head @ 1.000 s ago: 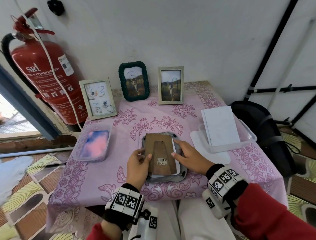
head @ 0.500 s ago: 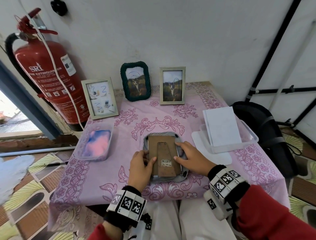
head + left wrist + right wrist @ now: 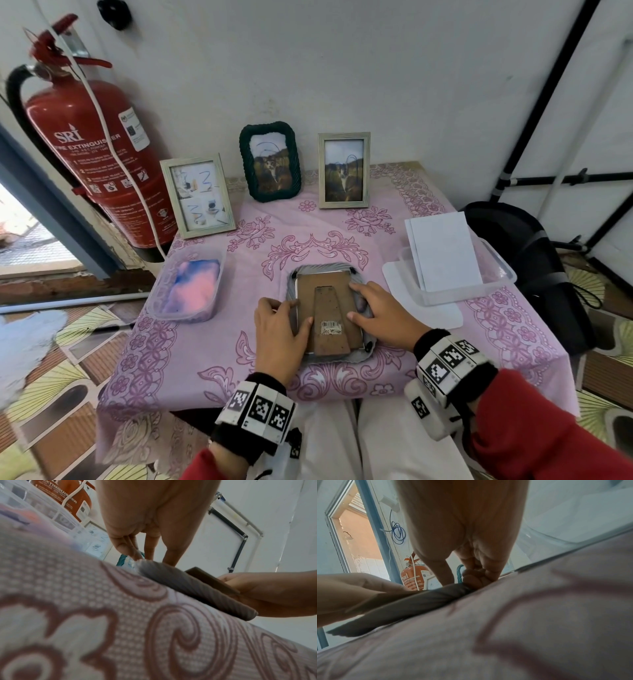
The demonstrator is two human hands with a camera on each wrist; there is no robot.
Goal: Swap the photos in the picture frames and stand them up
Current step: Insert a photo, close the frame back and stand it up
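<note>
A grey ribbed frame (image 3: 357, 358) lies face down near the table's front edge. Its brown backing board (image 3: 325, 294), with a stand flap and a barcode sticker, sits squarely in it. My left hand (image 3: 284, 318) holds the frame's left rim, thumb on the backing. My right hand (image 3: 366, 303) holds the right rim, with index finger and thumb on the backing. In the left wrist view my fingers (image 3: 132, 550) reach down to the frame (image 3: 197, 588). In the right wrist view my curled fingers (image 3: 476, 577) meet the frame's edge (image 3: 419, 601). Whatever photo is under the backing is hidden.
Three frames stand at the back: a pale one (image 3: 197, 195), a dark green one (image 3: 270, 161) and a light wood one (image 3: 344, 170). A tub with pink-blue cloth (image 3: 188, 287) sits left, a clear tub (image 3: 503, 274) with white sheets (image 3: 442, 250) right. A fire extinguisher (image 3: 92, 147) stands far left.
The backing board lay askew with a white photo edge showing at its right. It now sits squarely in the grey frame, and both hands have settled on the frame's sides.
</note>
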